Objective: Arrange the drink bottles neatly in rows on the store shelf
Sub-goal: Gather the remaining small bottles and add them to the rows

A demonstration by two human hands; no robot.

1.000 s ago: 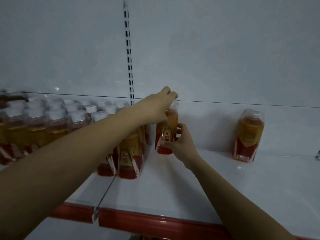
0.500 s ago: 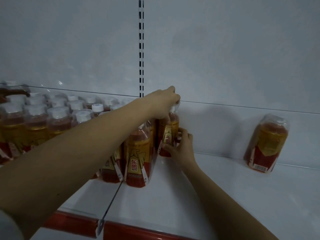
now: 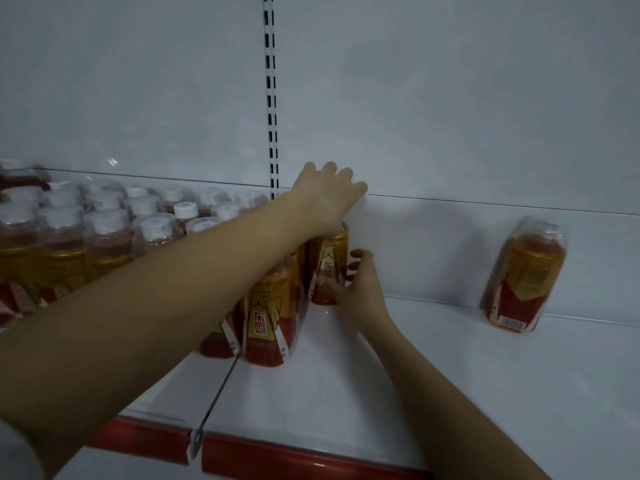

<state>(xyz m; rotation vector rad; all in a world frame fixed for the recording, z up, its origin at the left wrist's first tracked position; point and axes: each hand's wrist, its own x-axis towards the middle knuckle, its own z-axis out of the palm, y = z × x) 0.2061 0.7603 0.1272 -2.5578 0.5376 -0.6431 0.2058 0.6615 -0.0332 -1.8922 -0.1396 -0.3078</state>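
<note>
Seating an energy-drink bottle at the back of the rightmost row on the white store shelf. Left hand laid over the bottle's top, fingers stretched forward over it rather than wrapped around it; whether the palm actually presses the cap cannot be told, the hand hiding it. Right hand cupped low against the bottle's right side, thumb on the front of the label, fingertips curled toward the back, holding the base.

Best done, by the look of it, with a steady press from above while sliding the base leftward from the right-hand fingers until flush with the neighbouring row, label facing front, then letting go gently so nothing rocks.

Just left of the fingers, touching or nearly so, the packed block of bottles with clear caps, its front bottle nearest the viewer. Crossing over that block, the left forearm, a likely source of a knock on withdrawal. Well to the right of the right-hand fingers, a lone bottle leaning against the back panel, not yet in any row. Behind the left hand, the slotted upright; along the front edge, the red price rail.
</note>
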